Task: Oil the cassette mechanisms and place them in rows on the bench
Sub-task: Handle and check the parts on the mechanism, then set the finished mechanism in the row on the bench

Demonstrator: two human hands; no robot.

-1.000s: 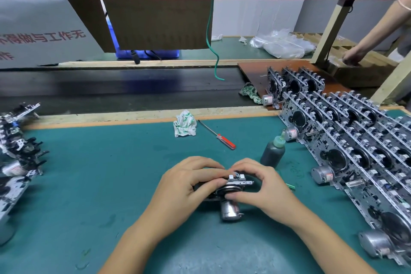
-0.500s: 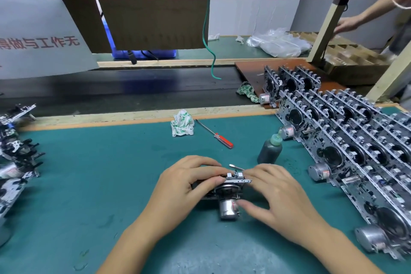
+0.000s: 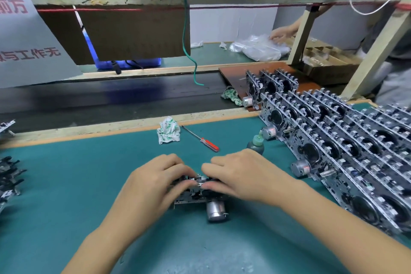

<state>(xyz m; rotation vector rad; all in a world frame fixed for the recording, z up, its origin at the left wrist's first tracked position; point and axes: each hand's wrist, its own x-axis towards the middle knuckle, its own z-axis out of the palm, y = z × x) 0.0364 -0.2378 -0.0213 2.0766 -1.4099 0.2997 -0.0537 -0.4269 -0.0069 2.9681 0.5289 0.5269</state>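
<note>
Mechanism [image 3: 198, 193] on green bench [image 3: 66, 184], left hand [image 3: 153, 187] and right hand [image 3: 240, 178] both gripping it with curled fingers, oil bottle [image 3: 255, 145] behind, finished rows [image 3: 347, 151] at right

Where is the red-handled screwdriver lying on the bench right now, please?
In the head view the red-handled screwdriver lies on the green bench mat, just beyond the hands, between the crumpled cloth on its left and the oil bottle on its right.
</note>
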